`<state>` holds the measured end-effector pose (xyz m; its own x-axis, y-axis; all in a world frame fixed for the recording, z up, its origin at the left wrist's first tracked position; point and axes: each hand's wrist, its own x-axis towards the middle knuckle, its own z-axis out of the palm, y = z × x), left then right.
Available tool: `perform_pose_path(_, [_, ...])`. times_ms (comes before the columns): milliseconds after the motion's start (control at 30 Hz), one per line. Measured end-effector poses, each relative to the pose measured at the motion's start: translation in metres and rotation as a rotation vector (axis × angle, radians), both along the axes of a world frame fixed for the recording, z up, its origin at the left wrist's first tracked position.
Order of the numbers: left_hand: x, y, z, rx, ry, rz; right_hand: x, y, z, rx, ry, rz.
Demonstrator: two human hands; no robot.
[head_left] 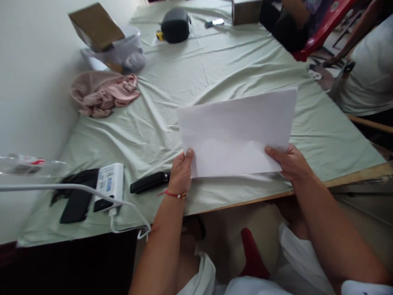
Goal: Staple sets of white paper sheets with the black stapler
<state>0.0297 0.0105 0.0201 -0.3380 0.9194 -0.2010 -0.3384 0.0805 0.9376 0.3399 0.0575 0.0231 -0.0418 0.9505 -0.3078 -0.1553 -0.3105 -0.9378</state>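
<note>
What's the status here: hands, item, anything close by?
Left hand and right hand grip white sheet by its near corners. Black stapler lies beside left hand.

Clutter on a green-sheeted table [233, 61]

Pink cloth [102, 94], cardboard box [95, 25], black pouch [175, 25], power bank [109, 185], black stapler [150, 182], red chair [328, 22].

matt white paper [236, 131], wrinkled cloth [233, 61]
</note>
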Motion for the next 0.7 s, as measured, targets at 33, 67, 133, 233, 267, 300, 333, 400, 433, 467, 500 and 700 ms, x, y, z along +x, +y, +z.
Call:
perform_pose_path(33, [0.001, 0.0, 0.0, 0.017, 0.016, -0.007, 0.0, 0.0, 0.001, -0.005, 0.004, -0.002])
perform_pose_path(67, [0.001, 0.001, -0.001, 0.032, 0.037, -0.017, 0.0, 0.0, 0.002, -0.012, 0.006, -0.003])
perform_pose_path(133, [-0.001, 0.001, -0.003, 0.068, 0.093, -0.041, 0.001, -0.001, 0.005, -0.026, 0.001, -0.005])
perform_pose_path(233, [-0.007, 0.001, -0.005, 0.11, 0.202, -0.037, 0.001, -0.003, 0.009, -0.03, -0.008, 0.018])
perform_pose_path(267, [-0.01, 0.0, -0.006, 0.107, 0.232, -0.03, 0.001, -0.004, 0.01, -0.033, -0.01, 0.04])
perform_pose_path(300, [-0.013, -0.001, -0.006, 0.095, 0.253, -0.024, 0.001, -0.004, 0.011, -0.043, -0.012, 0.075])
perform_pose_path(333, [-0.016, -0.003, -0.007, 0.079, 0.266, -0.022, 0.002, -0.005, 0.012, -0.057, -0.017, 0.122])
perform_pose_path(400, [-0.022, -0.008, -0.007, 0.058, 0.292, -0.024, 0.003, -0.006, 0.015, -0.081, -0.04, 0.227])
perform_pose_path(433, [-0.025, -0.011, -0.007, 0.056, 0.317, -0.019, 0.003, -0.006, 0.016, -0.084, -0.062, 0.27])
perform_pose_path(467, [-0.026, -0.015, -0.007, 0.051, 0.354, -0.017, 0.004, -0.005, 0.018, -0.085, -0.091, 0.308])
perform_pose_path(500, [-0.028, -0.019, -0.006, 0.043, 0.403, -0.016, 0.004, -0.005, 0.02, -0.084, -0.124, 0.334])
perform_pose_path(700, [-0.027, -0.041, -0.003, -0.018, 0.63, 0.024, 0.005, -0.003, 0.022, -0.04, -0.288, 0.339])
